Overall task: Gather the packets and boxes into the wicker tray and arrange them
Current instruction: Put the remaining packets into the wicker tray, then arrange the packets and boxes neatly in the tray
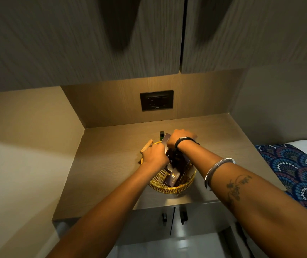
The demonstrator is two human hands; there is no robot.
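Note:
A round wicker tray (169, 188) sits near the middle of a wooden counter. Dark boxes and packets (174, 178) with a gold logo lie inside it. My left hand (155, 155) reaches into the tray's left side, fingers closed around something among the boxes, and a wooden stick (146, 146) pokes out past it. My right hand (181, 137) is at the tray's far edge, gripping a tall dark box (166, 139) that stands tilted. What lies under both hands is hidden.
A small dark green bottle (161, 135) stands just behind the tray. A black wall socket (156, 100) is on the back panel. Cupboard doors hang overhead, cabinet handles (183, 217) sit below the counter edge, and a patterned bed cover (297, 172) lies to the right.

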